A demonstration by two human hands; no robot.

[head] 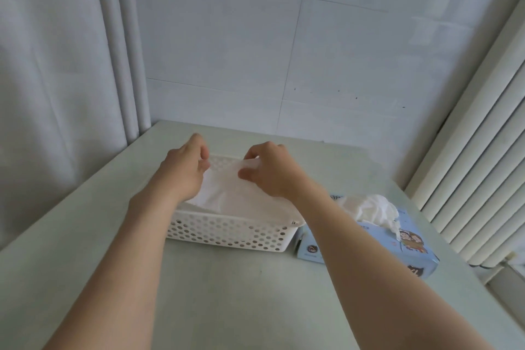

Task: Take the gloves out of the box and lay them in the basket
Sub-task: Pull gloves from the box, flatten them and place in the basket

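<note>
White perforated plastic makes up the rectangular basket (227, 233) that sits near the middle of the pale greenish counter (227, 307), and both of the person's bare arms reach out over it. The left hand (184, 170) and the right hand (272, 173) hang above the far half of the basket, a little apart, with a thin, translucent white plastic glove (224, 182) stretched between them. The fingers (203, 163) of the left hand are curled and pinch the glove's left edge against the thumb. The right hand's fingers nip its upper right corner the same way, thumb underneath. From there the film spreads down into the basket and fills most of it. I cannot tell whether other gloves lie beneath it. One corner hangs over the basket's near right rim. Just beside the basket on its right lies a pale blue cardboard box (414, 256) printed with cartoon figures, flat on the counter. A bunched tuft of white gloves (369, 207) pokes out of its top opening. White wall tiles (284, 51) rise behind the counter, a pale curtain (56, 94) hangs to the left, and cream slatted blinds (483, 150) run down the right.
</note>
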